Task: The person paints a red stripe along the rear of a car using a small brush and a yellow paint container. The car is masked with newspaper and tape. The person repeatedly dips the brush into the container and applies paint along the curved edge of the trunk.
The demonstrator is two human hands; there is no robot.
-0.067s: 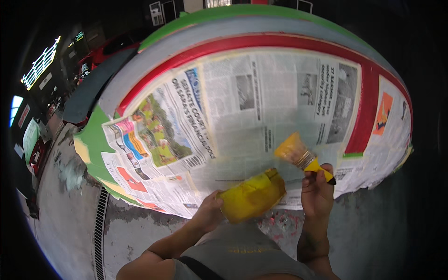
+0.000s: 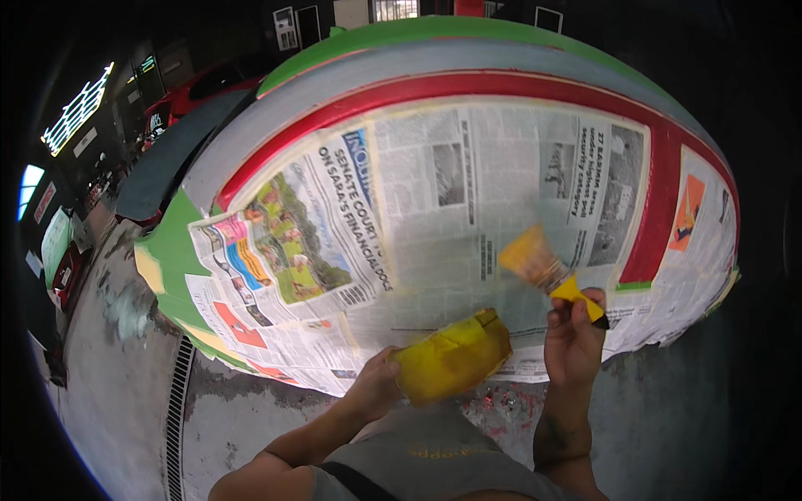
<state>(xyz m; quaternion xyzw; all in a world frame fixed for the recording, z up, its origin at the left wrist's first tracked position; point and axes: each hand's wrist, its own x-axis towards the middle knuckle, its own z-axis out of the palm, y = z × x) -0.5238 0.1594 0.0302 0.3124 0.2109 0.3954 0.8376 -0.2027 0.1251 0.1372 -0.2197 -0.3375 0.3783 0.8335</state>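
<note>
My right hand [image 2: 576, 338] pinches the handle of a paintbrush [image 2: 547, 271] with a yellow handle and a metal ferrule. Its wide yellowish bristles point up and to the left, over a car panel masked with newspaper [image 2: 443, 250]; whether they touch the paper I cannot tell. In my left hand [image 2: 380, 380] is a yellow boxy block [image 2: 454, 357], streaked darker and creased along its top, gripped at its left end. It is held in front of the paper's lower edge; I cannot make out whether it is hollow.
Glossy red bands [image 2: 451, 83] border the newspaper, with grey and green masked bodywork beyond. A dark panel [image 2: 171, 159] stands at the left. Behind it is a red car [image 2: 221, 79]. A drain grate [image 2: 176, 409] runs along the stained concrete floor [image 2: 109, 392].
The whole scene has shifted slightly down in the picture. Against the newspaper, the brush has risen a little, its bristles pointing more upward. Both hands keep their holds.
</note>
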